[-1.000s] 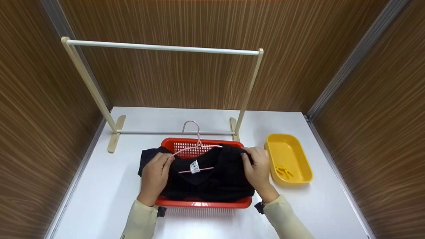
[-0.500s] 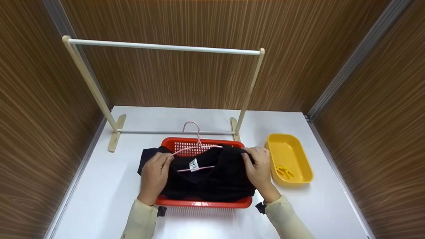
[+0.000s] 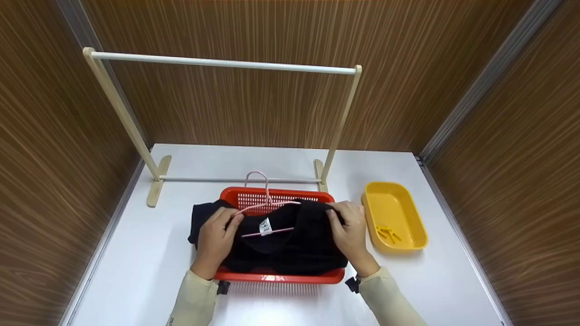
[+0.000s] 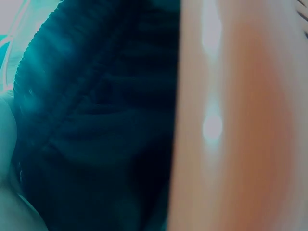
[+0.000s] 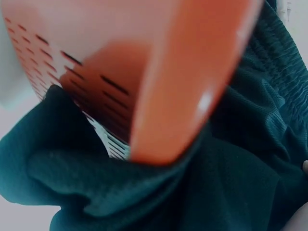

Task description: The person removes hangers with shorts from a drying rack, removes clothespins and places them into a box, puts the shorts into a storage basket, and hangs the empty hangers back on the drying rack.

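A black shirt point(image 3: 290, 253) with a white neck label point(image 3: 265, 226) lies over the red basket point(image 3: 276, 277), one sleeve spilling past its left side. A pink clothes hanger point(image 3: 268, 192) sits partly inside the neck opening; its hook and part of its shoulders show, along with a piece of the bottom bar. My left hand point(image 3: 216, 237) pinches the hanger's left shoulder together with the collar edge. With thumb and fingers, my right hand point(image 3: 350, 231) grips the shirt near its right shoulder. Cloth hides the hanger's right end. In the right wrist view, dark cloth point(image 5: 231, 183) drapes over the basket rim point(image 5: 180, 96).
Behind the basket stands a wooden rack with a white top rail point(image 3: 222, 63) and a lower bar point(image 3: 204, 179). To the right is a yellow tray point(image 3: 392, 199) holding a few yellow clothespins point(image 3: 388, 233). Wood-grain panels enclose the white table point(image 3: 136, 253).
My left hand has shifted slightly to the right with the hanger, whose hook now sits a little lower and further left. My right hand has moved slightly left, still gripping the shirt.
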The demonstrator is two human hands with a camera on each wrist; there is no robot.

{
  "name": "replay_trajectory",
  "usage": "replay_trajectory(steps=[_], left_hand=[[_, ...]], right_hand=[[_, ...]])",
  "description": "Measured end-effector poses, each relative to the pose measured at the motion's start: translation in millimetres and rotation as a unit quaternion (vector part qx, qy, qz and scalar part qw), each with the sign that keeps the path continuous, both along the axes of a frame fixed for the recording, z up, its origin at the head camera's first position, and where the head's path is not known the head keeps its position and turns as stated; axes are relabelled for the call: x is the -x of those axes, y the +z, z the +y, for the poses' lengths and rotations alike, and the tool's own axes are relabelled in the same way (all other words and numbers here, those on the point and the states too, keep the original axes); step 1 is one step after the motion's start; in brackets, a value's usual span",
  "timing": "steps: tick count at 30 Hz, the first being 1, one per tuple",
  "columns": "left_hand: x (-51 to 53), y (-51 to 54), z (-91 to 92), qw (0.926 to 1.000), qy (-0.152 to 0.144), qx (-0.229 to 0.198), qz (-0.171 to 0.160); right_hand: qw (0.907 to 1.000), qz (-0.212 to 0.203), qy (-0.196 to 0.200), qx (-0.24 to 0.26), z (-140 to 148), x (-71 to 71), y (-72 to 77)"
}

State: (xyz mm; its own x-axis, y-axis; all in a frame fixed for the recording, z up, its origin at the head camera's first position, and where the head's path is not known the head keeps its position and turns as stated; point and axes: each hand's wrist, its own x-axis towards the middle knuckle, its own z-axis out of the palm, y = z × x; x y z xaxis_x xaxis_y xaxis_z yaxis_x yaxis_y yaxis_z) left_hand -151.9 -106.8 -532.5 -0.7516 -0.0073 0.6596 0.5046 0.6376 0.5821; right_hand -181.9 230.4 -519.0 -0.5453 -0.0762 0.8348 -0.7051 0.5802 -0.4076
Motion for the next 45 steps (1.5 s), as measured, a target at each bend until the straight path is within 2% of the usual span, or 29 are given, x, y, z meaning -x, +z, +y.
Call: replay_trajectory(steps=[6,17,23,31,39,45], left_hand=[[-0.5,0.1,3.4,0.9999,-0.011,-0.006,-0.006],[1.0,2.7,14.9,0.9998,-0.003,-0.018,0.008],[2.4,4.0,19.4,0.9999,-0.002,-0.012,0.011],[1.1,0.7,17.3,0.9988,-0.004,-0.014,0.046],[1.0,2.8,8.8,0.9935,-0.005,-0.032,0.109],[2.2,3.0,3.8,0.9918,-0.012,-0.048,0.118]], right_hand=[[1.0,0.002,0.006,-0.002,-1.2,-1.1,0.5],[0.9999,-0.003,-0.009,0.012,-6.3,-6.5,-1.8],[0.9998,-0.01,-0.004,0.018,-8.0,-6.1,-3.0],[0.9991,-0.031,0.015,0.023,-4.5,-8.7,-5.8],[0.9941,-0.06,-0.002,0.091,11.9,-8.1,-3.1],[0.9914,-0.053,0.0,0.12,10.5,-21.9,20.5]])
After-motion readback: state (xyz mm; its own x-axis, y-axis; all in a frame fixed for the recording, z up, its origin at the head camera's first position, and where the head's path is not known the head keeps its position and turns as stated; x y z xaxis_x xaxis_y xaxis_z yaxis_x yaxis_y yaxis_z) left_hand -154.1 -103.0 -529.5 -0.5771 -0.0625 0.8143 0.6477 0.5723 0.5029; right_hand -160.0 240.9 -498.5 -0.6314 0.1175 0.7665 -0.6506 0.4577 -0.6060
